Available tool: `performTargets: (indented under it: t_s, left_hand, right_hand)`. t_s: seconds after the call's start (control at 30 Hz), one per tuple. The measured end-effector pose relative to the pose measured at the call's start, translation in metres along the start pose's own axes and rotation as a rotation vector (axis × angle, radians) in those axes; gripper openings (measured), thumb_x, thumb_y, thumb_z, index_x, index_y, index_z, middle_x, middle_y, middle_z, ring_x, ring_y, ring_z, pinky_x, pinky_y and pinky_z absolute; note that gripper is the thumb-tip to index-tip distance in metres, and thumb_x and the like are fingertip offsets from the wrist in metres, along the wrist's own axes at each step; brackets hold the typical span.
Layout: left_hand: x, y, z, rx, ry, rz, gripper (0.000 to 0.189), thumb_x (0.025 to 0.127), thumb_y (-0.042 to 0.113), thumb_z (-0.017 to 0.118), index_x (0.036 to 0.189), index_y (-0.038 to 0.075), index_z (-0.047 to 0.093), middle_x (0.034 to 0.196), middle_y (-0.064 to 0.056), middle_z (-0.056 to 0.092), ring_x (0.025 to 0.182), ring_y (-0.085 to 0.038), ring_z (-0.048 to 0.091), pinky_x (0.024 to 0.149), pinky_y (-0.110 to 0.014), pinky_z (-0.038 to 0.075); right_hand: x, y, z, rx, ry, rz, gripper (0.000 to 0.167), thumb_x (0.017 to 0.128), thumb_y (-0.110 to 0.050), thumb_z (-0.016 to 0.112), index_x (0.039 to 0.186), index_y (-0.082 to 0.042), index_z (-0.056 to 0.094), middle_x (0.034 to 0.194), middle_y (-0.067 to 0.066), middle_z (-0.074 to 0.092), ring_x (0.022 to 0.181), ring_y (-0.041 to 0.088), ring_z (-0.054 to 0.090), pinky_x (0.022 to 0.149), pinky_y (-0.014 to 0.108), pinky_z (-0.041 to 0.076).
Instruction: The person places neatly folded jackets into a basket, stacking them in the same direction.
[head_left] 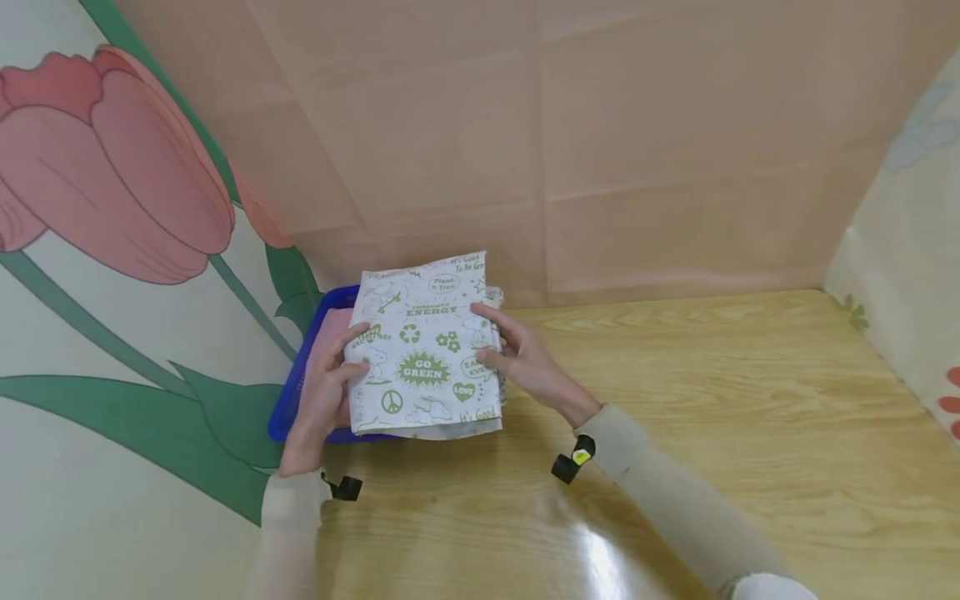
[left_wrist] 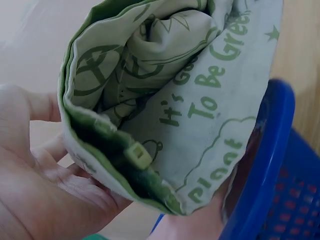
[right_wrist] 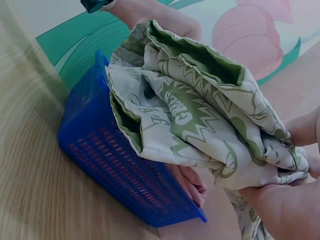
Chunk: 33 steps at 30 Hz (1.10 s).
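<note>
Both hands hold up a folded white fabric piece (head_left: pixel 420 337) with green lettering and drawings. At its left edge my left hand (head_left: pixel 321 392) grips it, thumb and fingertips on the printed face. My right hand (head_left: pixel 531 367) pinches the right edge. Seen from the ends, the fabric piece (right_wrist: pixel 192 105) is in several folded layers with green inside, and a small pale green tab (left_wrist: pixel 137 155) shows in one fold. Beneath it stands a blue plastic basket (head_left: pixel 279 423), partly hidden by the fabric. Pink cloth (head_left: pixel 322 337) lies in that basket.
The wooden tabletop (head_left: pixel 712 417) extends to the right and toward me. A wall with painted tulips (head_left: pixel 150 167) rises close beside the basket on the left. Peach sheeting (head_left: pixel 637 167) covers the back, and another painted wall (head_left: pixel 900 250) bounds the right side.
</note>
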<state>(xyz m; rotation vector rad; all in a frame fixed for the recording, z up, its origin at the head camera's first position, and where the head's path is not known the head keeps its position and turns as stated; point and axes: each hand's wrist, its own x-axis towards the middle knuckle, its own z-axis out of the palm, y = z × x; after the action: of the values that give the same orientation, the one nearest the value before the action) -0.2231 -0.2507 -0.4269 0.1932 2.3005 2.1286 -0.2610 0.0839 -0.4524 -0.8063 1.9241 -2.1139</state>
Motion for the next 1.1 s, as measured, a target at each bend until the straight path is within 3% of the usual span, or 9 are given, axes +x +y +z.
performTargets:
  t_s: [0.13,0.23,0.3,0.43,0.57,0.73,0.9,1.0,1.1]
  left_hand:
    - [0.001,-0.004,-0.018,-0.030,0.035,0.011,0.064,0.102,-0.008,0.048,0.164,0.010,0.042,0.159,0.003,0.047,0.114,-0.011,0.065,0.081,-0.023,0.060]
    - [0.000,-0.007,-0.030,-0.036,0.048,0.019,0.065,0.102,-0.011,0.044,0.164,0.009,0.041,0.167,0.005,0.039,0.116,-0.010,0.065,0.082,-0.022,0.059]
    - [0.000,-0.008,-0.036,-0.035,0.060,0.008,0.066,0.103,-0.010,0.042,0.165,0.010,0.039,0.165,0.005,0.040,0.113,-0.009,0.066,0.082,-0.022,0.059]
    - [-0.002,-0.006,-0.045,-0.013,0.102,-0.050,0.064,0.106,-0.005,0.040,0.167,0.015,0.037,0.141,0.001,0.052,0.098,-0.010,0.071,0.078,-0.024,0.061]
    - [-0.002,-0.002,-0.052,0.026,0.138,-0.068,0.064,0.106,-0.004,0.040,0.167,0.014,0.036,0.152,-0.005,0.043,0.102,-0.009,0.067,0.082,-0.022,0.058]
    - [0.002,0.003,-0.063,0.131,0.197,-0.088,0.064,0.105,-0.004,0.041,0.167,0.012,0.036,0.172,-0.013,0.025,0.120,-0.011,0.052,0.093,-0.017,0.047]
    - [0.011,0.008,-0.077,0.160,0.240,-0.127,0.068,0.103,-0.006,0.039,0.168,0.012,0.035,0.181,-0.005,0.009,0.148,-0.021,0.031,0.104,-0.016,0.036]
    - [0.017,0.009,-0.084,0.194,0.274,-0.144,0.068,0.102,-0.004,0.038,0.167,0.015,0.037,0.181,-0.004,0.009,0.152,-0.024,0.027,0.105,-0.017,0.035]
    - [0.022,0.007,-0.090,0.229,0.320,-0.161,0.068,0.101,-0.003,0.040,0.166,0.018,0.040,0.180,-0.006,0.016,0.146,-0.024,0.034,0.100,-0.017,0.037]
  right_hand:
    - [0.014,0.006,0.012,0.052,-0.068,0.004,0.073,0.104,-0.001,0.064,0.168,-0.023,0.036,0.173,0.005,0.032,0.101,0.013,0.069,0.080,0.023,0.060]
    - [0.023,0.008,0.021,0.068,-0.101,0.018,0.075,0.105,0.001,0.062,0.169,-0.025,0.033,0.175,0.003,0.028,0.130,0.026,0.063,0.094,0.032,0.061]
    - [0.029,0.009,0.028,0.049,-0.107,0.021,0.076,0.105,0.001,0.062,0.169,-0.026,0.033,0.177,0.000,0.024,0.134,0.030,0.060,0.097,0.035,0.060]
    - [0.039,0.009,0.039,0.006,-0.114,0.021,0.076,0.105,0.000,0.062,0.169,-0.028,0.032,0.178,-0.003,0.020,0.146,0.032,0.050,0.106,0.044,0.057]
    - [0.048,0.012,0.049,-0.019,-0.108,0.031,0.077,0.104,-0.001,0.062,0.168,-0.030,0.033,0.178,-0.007,0.020,0.157,0.028,0.036,0.116,0.048,0.049]
    - [0.060,0.012,0.061,-0.026,-0.115,0.035,0.077,0.105,0.001,0.060,0.169,-0.030,0.032,0.178,-0.006,0.020,0.157,0.025,0.037,0.122,0.047,0.043]
    - [0.075,0.010,0.073,-0.018,-0.132,0.035,0.077,0.106,0.000,0.059,0.170,-0.031,0.028,0.179,-0.008,0.016,0.165,0.018,0.013,0.129,0.049,0.031]
    - [0.084,0.010,0.079,-0.031,-0.123,0.043,0.079,0.105,-0.001,0.060,0.170,-0.032,0.028,0.179,-0.008,0.017,0.166,0.020,0.010,0.130,0.053,0.027]
    - [0.092,0.012,0.085,-0.055,-0.116,0.071,0.080,0.103,-0.002,0.062,0.169,-0.035,0.030,0.178,-0.008,0.021,0.165,0.022,0.017,0.130,0.055,0.027]
